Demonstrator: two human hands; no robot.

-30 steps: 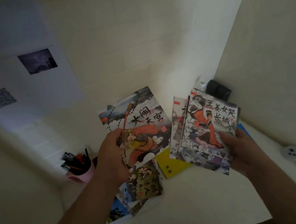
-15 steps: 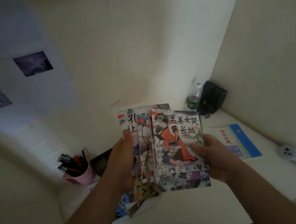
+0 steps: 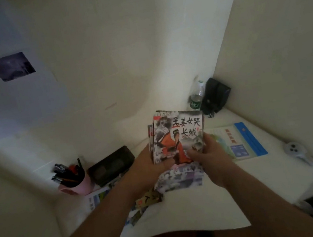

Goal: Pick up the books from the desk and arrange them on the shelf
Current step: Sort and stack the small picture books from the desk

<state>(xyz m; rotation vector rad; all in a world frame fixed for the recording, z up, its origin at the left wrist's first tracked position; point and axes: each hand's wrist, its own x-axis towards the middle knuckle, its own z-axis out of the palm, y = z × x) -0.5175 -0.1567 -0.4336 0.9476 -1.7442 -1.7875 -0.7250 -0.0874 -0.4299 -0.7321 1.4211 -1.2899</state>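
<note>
We've got a stack of thin books [image 3: 178,147] held upright between both hands, lifted above the desk [image 3: 185,211]. Front cover shows a figure in an orange robe with black Chinese title text; edges of more books peek out behind it on the left side.

Left hand [image 3: 149,170] grips the stack from the left, thumb curled across the lower front cover. Right hand [image 3: 212,154] grips the right edge, thumb lying on the cover, fingers wrapped behind where we can't see them. Both hands are closed on the stack, one each side, stack between them.

More books [image 3: 143,201] lie flat on the desk below the left wrist, partly hidden by the forearm.

Also on the desk: pink pen cup [image 3: 75,181] at left, dark case [image 3: 111,165] just beside it, blue-edged leaflet [image 3: 238,140] right of the hands, water bottle [image 3: 197,96] and black pouch [image 3: 215,95] in the back corner, small white gadget [image 3: 296,148] far right.
</note>
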